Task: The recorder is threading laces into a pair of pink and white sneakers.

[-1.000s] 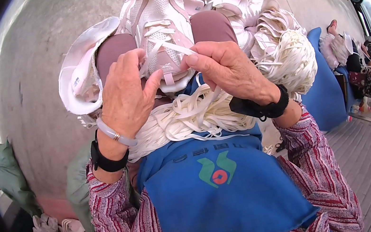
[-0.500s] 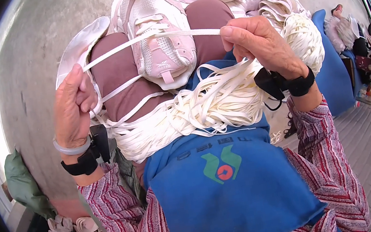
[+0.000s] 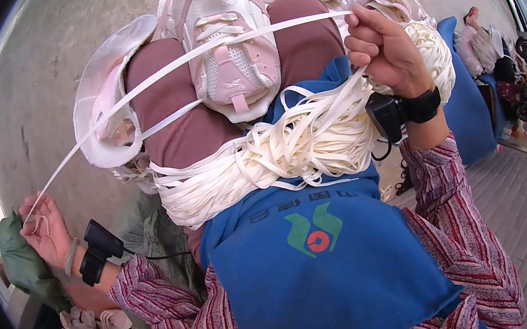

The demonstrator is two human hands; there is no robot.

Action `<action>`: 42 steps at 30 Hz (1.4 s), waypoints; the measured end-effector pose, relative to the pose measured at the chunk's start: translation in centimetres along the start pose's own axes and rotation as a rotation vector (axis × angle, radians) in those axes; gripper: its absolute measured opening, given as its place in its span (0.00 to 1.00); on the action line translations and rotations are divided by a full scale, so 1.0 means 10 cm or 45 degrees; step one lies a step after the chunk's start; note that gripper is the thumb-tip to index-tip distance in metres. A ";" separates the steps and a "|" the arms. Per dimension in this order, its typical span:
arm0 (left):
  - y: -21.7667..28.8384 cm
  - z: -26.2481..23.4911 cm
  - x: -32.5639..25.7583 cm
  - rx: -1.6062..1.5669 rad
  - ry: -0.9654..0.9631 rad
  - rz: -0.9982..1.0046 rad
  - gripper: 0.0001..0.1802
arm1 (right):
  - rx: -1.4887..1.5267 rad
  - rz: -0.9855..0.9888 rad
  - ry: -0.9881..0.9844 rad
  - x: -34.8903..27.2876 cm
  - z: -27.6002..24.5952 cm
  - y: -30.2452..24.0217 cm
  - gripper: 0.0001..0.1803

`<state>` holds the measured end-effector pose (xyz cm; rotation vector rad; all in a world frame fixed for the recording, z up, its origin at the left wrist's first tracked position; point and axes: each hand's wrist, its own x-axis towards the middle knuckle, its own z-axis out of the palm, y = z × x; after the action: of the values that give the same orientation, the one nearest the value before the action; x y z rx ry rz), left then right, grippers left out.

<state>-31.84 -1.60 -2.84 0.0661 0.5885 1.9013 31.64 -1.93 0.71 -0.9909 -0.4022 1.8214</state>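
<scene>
The left hand [image 3: 47,231] has swung far out to the side, and the right hand [image 3: 389,47] has hardly moved. The white lace [image 3: 283,25] now makes a long line from one hand to the other, over the shoe [image 3: 231,60]. So more lace seems to be out on the left. Both hands pinch it. The shoe sits between them, just left of the right hand. It is pink and white, with netted cloth and a pink tab.
</scene>
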 end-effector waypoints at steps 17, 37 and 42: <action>0.31 -0.10 0.32 0.346 -0.334 0.032 0.15 | -2.322 -0.486 -0.567 -0.43 0.70 0.36 0.17; -2.53 1.30 -1.06 2.172 -1.118 -0.253 0.12 | -2.295 -0.737 0.199 -0.11 0.15 0.04 0.05; -2.63 1.22 -0.98 2.317 -1.166 0.112 0.12 | -2.350 -0.772 0.084 -0.18 0.35 0.05 0.10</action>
<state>-1.50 1.74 -1.17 1.9457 1.3865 0.6292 28.93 -3.19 3.39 -1.7029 -2.2158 0.4435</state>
